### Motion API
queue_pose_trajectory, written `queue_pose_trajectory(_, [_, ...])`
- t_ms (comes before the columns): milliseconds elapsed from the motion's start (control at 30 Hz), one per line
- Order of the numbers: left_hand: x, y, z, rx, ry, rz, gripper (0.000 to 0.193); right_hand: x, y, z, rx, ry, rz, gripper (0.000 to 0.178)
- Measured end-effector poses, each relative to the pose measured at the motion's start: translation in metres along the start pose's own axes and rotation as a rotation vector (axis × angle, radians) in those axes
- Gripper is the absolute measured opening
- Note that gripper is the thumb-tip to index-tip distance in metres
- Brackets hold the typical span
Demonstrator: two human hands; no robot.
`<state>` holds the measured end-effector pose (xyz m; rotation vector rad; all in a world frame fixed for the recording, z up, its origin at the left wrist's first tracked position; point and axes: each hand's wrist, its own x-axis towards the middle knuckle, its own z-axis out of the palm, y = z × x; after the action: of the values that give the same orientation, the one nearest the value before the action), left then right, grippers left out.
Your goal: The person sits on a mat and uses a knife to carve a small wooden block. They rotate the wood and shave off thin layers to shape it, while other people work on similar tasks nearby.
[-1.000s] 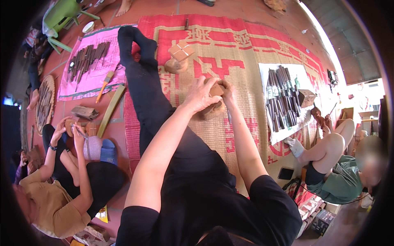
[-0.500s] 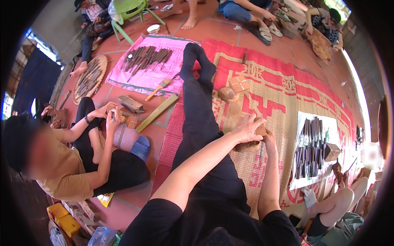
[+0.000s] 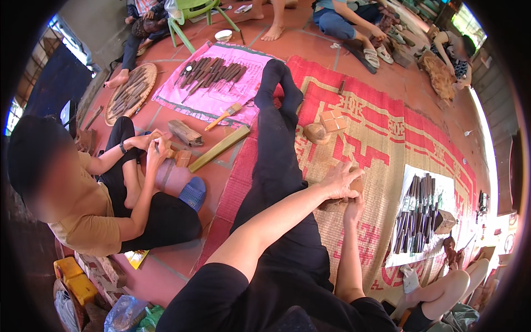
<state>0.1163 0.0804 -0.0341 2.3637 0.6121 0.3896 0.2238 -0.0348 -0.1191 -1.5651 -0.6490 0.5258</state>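
Observation:
My left hand (image 3: 341, 181) reaches over a small brown wooden block (image 3: 358, 183), its fingers bent round the top and far side. Close against the block's near right side is my right hand (image 3: 354, 209), fingers closed; what they grip is hidden. Beneath my hands, a darker piece of wood (image 3: 334, 204) rests on the woven mat beside my leg. Farther off on the mat sit a light wooden block with pale cross lines (image 3: 334, 120) and a rounded wooden piece (image 3: 316, 133).
Dark chisel-like tools (image 3: 418, 205) lie on a white sheet at right, more tools (image 3: 213, 72) on a pink cloth (image 3: 171, 92). A brush (image 3: 225, 115) and wooden bar (image 3: 219, 148) lie left of my legs. A seated person (image 3: 88, 221) works at left; others sit around the mat (image 3: 409, 133).
The view has shifted slightly. My right hand has turned and closed in beside the block; a thin metal strip seen below it earlier no longer shows. My left hand stays on the block.

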Motion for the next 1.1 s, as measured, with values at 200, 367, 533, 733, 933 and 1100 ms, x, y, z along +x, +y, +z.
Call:
queue_pose_trajectory(200, [0.007, -0.001, 0.003, -0.103, 0.076, -0.068, 0.077, 0.013, -0.009, -0.002, -0.625, -0.025, -0.166, 0.023])
queue_pose_trajectory(367, [0.004, 0.001, -0.006, -0.078, 0.063, -0.087, 0.078, 0.03, 0.01, -0.012, -0.945, -0.021, 0.007, 0.027])
queue_pose_trajectory(533, [0.001, -0.004, 0.0, -0.1, 0.065, -0.112, 0.079, 0.012, -0.028, 0.016, -0.487, 0.073, -0.059, 0.023])
queue_pose_trajectory(733, [0.002, -0.002, 0.005, -0.044, 0.076, -0.066, 0.078, 0.024, -0.001, -0.012, -0.971, -0.1, 0.044, 0.025])
queue_pose_trajectory(933, [0.0, 0.0, 0.002, -0.058, 0.045, -0.041, 0.078, 0.032, -0.008, -0.006, -0.396, 0.012, 0.042, 0.026])
queue_pose_trajectory(1100, [-0.002, 0.001, 0.008, -0.016, 0.023, 0.03, 0.076, 0.032, 0.022, -0.031, -1.049, -0.263, -0.128, 0.026])
